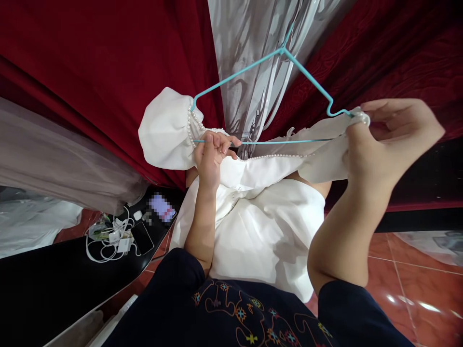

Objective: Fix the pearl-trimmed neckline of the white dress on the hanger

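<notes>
A light-blue clothes hanger (238, 73) is held up with its hook pointing away from me. A white dress (260, 231) with a pearl-trimmed neckline hangs below it and spreads toward my body. Its puffed left sleeve (164, 130) sits over the hanger's left end. My left hand (211, 152) has its fingers curled round the hanger's lower bar, close to the neckline. At the hanger's right end, my right hand (390, 130) pinches the dress's pearl-edged shoulder between thumb and fingers. Its palm side hides part of that fabric.
Red curtains (108, 53) and clear plastic covers (246, 62) hang in front. On the left, a black bench (47, 279) bears white cables (104, 250), a dark phone (142, 238) and a lit phone (162, 208). Red floor tiles (394, 289) show at right.
</notes>
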`<action>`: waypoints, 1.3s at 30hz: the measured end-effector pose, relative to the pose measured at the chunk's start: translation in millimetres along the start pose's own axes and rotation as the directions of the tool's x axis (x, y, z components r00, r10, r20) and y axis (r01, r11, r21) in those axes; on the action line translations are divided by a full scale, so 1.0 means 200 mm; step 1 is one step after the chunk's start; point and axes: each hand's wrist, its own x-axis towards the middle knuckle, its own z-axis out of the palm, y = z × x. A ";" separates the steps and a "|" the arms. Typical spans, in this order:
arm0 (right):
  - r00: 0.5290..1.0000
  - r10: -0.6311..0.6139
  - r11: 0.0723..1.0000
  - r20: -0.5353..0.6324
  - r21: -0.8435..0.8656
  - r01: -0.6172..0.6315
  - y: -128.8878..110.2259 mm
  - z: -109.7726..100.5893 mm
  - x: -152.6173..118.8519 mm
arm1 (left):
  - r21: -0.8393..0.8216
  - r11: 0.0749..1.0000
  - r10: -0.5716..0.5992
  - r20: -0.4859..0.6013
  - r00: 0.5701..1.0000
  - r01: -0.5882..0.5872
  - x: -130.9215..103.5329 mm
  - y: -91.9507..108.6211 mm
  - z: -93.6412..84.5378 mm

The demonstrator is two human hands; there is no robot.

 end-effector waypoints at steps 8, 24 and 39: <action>0.991 -0.048 0.994 0.124 0.107 0.034 -0.18 0.24 -0.06 | 0.030 1.000 -0.007 -0.015 1.000 0.007 0.00 -0.01 -0.01; 0.952 0.042 0.999 0.304 -0.034 -0.033 -0.10 0.43 -0.54 | 0.113 0.993 -0.050 0.087 0.995 0.040 -0.02 -0.01 -0.08; 0.953 -0.030 0.998 0.302 -0.045 0.046 -0.08 0.36 -0.52 | 0.728 0.446 0.734 0.036 0.679 -0.521 -0.04 0.19 -0.10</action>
